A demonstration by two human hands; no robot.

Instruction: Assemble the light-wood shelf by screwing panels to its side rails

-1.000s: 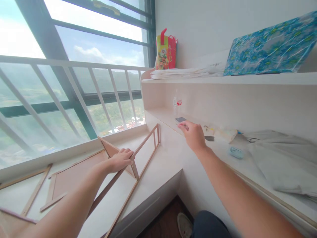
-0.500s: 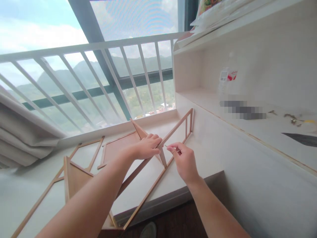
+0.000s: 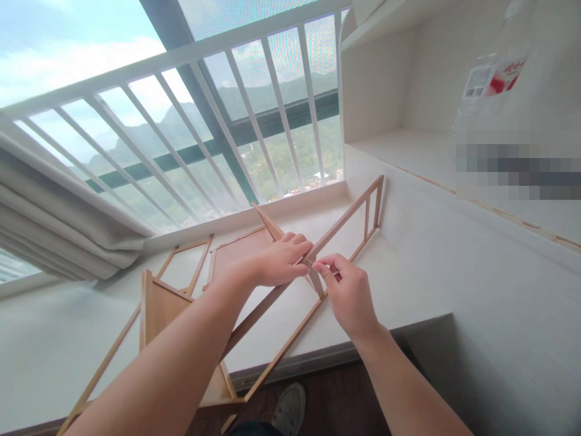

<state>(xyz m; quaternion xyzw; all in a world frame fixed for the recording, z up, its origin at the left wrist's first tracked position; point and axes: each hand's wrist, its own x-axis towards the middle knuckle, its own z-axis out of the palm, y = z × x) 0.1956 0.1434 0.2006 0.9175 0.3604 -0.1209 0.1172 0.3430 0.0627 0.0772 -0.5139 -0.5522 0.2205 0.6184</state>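
My left hand (image 3: pixel 288 260) lies over the upper rail of a wooden frame (image 3: pixel 347 215), its fingers bent across the wood. The frame leans at a slant, with short crossbars between two long rails. Beside the rail, just right of my left hand, my right hand (image 3: pixel 347 290) is closed in a pinch. A thin, pale pin-like piece (image 3: pixel 310 261) shows between the right fingertips and the frame's joint; its exact kind is too small to tell. Wooden panels join the frame on the left, among them an upright panel (image 3: pixel 166 309) partly behind my left forearm.
Another wooden frame (image 3: pixel 106 357) lies on the white ledge (image 3: pixel 40 345) at left. A white railing (image 3: pixel 254 115) and window stand behind, with a grey curtain (image 3: pixel 59 212) at left. A shelf unit (image 3: pixel 408 200) holding a clear bottle (image 3: pixel 492 79) borders the right. A shoe (image 3: pixel 290 409) shows below.
The camera view has shifted, bringing the bottle closer and showing more of the shoe. My right fingertips are nearer the frame's joint. My left hand stays on the rail.
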